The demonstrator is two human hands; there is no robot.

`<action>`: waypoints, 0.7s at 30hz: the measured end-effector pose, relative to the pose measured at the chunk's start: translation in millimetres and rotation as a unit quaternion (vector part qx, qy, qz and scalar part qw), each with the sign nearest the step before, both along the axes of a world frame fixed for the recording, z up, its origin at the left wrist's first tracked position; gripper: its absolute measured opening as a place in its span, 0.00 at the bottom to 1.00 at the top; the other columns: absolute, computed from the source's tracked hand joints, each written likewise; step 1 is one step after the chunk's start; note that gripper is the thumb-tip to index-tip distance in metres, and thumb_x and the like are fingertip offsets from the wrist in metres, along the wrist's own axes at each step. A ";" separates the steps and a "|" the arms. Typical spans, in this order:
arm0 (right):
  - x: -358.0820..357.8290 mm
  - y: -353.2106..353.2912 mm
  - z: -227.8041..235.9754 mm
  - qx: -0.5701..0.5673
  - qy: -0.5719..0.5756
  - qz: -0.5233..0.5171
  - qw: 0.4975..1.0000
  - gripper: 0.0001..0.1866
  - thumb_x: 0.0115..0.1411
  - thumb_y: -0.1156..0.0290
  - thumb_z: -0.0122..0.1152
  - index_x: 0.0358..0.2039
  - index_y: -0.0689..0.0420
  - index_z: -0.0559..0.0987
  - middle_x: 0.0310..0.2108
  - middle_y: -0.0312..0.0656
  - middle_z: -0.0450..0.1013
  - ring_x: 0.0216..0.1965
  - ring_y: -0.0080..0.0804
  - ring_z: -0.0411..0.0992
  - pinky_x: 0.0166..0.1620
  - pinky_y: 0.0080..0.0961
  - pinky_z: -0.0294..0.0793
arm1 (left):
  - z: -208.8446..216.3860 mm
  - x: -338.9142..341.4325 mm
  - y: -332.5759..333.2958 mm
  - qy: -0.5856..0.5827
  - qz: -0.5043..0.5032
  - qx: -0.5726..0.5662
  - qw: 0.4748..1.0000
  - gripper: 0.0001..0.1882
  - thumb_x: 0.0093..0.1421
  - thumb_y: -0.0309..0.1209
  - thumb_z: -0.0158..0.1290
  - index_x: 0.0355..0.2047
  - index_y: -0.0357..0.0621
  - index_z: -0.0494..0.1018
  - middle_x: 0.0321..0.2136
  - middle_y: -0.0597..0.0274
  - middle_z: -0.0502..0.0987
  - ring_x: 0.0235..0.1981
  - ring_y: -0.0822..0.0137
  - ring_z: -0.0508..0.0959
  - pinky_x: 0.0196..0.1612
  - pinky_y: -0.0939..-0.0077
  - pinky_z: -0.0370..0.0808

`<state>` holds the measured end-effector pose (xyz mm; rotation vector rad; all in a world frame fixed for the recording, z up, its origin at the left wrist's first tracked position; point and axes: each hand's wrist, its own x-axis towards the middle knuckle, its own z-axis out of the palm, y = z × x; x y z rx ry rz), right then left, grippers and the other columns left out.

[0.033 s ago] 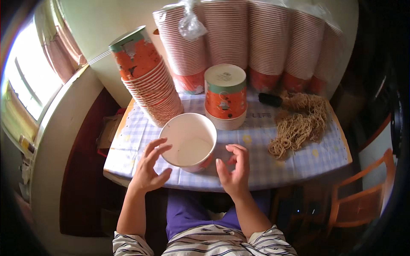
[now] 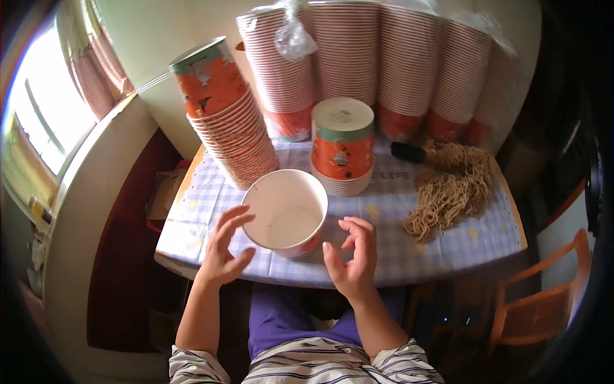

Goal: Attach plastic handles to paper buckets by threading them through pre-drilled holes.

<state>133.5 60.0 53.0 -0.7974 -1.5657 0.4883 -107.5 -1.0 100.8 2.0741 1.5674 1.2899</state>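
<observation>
Both hands have a released grip: the left hand (image 2: 224, 259) and the right hand (image 2: 355, 261) are held with fingers loosely curved and thumbs spread, palms facing inward, grasping nothing. Between them, slightly farther from the person, a single paper bucket (image 2: 272, 192) stands mouth up on the table (image 2: 384, 259), toward its near edge. Its inside is white, and a strip of red printed outer wall shows at the near right. The left fingertips overlap the bucket's left rim in this view; whether they touch it I cannot tell. The right fingertips are apart from it, just beside its right wall.

Just beyond the bucket, to the right, is a short stack of upside-down paper buckets (image 2: 342, 153), orange with a green band. Far left, a tall stack of upside-down buckets (image 2: 233, 131) leans to the left. Along the far side stand five tall bucket stacks (image 2: 345, 57), with clear plastic wrap (image 2: 295, 40) around them. On the right lies a tangled bundle of tan string (image 2: 448, 195), with a black object (image 2: 407, 152) at its far left. A blue-and-white checked tablecloth (image 2: 204, 211) covers the table. A wooden chair (image 2: 534, 320) stands near right; a window (image 2: 54, 96) is far left.
</observation>
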 end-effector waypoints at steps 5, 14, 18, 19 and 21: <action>-28.0 -13.5 37.3 0.136 -0.246 0.042 0.959 0.32 0.44 0.59 0.72 0.50 0.56 0.73 0.47 0.46 0.69 0.39 0.41 0.73 0.38 0.34 0.71 | -37.2 -15.6 18.0 -0.250 0.118 0.095 0.956 0.15 0.59 0.27 0.52 0.46 0.36 0.71 0.50 0.53 0.69 0.51 0.64 0.71 0.50 0.71 0.70; -26.0 5.8 50.1 0.149 -0.395 0.005 0.907 0.25 0.40 0.64 0.74 0.41 0.53 0.76 0.36 0.41 0.66 0.36 0.39 0.69 0.38 0.35 0.67 | -30.0 11.4 7.6 -0.126 0.064 0.147 0.979 0.10 0.50 0.18 0.54 0.34 0.35 0.75 0.37 0.52 0.76 0.39 0.60 0.78 0.41 0.73 0.75; -37.9 4.5 52.3 0.177 -0.413 0.037 0.893 0.17 0.46 0.65 0.69 0.37 0.53 0.77 0.39 0.42 0.69 0.37 0.41 0.71 0.39 0.37 0.68 | -32.6 32.3 2.2 -0.171 -0.018 0.145 0.974 0.11 0.49 0.18 0.54 0.35 0.37 0.75 0.38 0.53 0.76 0.39 0.58 0.79 0.42 0.71 0.75; -42.9 3.6 54.1 0.159 -0.412 0.060 0.895 0.12 0.48 0.69 0.66 0.35 0.52 0.78 0.36 0.42 0.72 0.35 0.41 0.72 0.38 0.36 0.69 | -34.1 36.4 2.4 -0.186 -0.039 0.159 0.969 0.11 0.49 0.18 0.54 0.34 0.37 0.75 0.38 0.53 0.77 0.38 0.60 0.79 0.41 0.73 0.75; -40.9 16.1 45.4 0.148 -0.424 0.091 0.889 0.11 0.48 0.71 0.65 0.35 0.53 0.78 0.33 0.42 0.72 0.33 0.41 0.73 0.37 0.35 0.69 | -37.9 39.5 -1.1 -0.211 -0.011 0.182 0.960 0.11 0.49 0.17 0.54 0.34 0.37 0.75 0.37 0.53 0.77 0.38 0.61 0.79 0.41 0.73 0.75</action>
